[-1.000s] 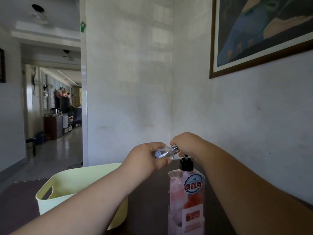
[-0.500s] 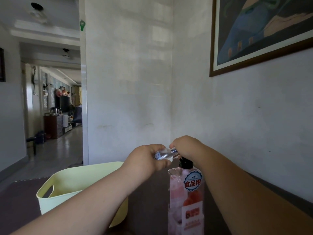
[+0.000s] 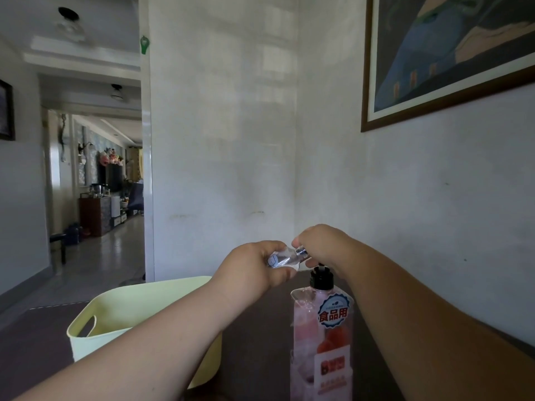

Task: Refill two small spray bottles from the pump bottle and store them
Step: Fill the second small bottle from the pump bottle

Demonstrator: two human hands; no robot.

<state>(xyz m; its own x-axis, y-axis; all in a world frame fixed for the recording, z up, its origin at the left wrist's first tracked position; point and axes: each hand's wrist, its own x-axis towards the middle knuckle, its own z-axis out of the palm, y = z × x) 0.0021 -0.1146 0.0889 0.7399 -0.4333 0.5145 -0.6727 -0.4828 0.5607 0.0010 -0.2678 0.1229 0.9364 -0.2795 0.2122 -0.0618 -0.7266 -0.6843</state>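
The small clear spray bottle (image 3: 282,258) was held in the air just above and left of the black pump head (image 3: 320,277) of the tall clear pump bottle (image 3: 321,337) of pink liquid, which stood upright on the dark brown table (image 3: 257,354). The spray bottle's long axis lay almost level, tipped slightly up to the right. Its silver neck end pointed right and its base pointed left.

The left hand (image 3: 254,267) had its fingers curled round the body. The right hand (image 3: 321,244) pinched the silver end and hung directly over the pump head; whether they touched I could not tell.

A pale yellow plastic basket (image 3: 92,347) with a handle cut-out stood on the table to the left, partly under the left forearm. The white wall (image 3: 434,198) ran close along the table's right edge, below a brown-framed painting (image 3: 451,53), and a corner closed in behind the hands. Free room lay above the hands and leftward over the basket, toward the open hallway (image 3: 95,227).
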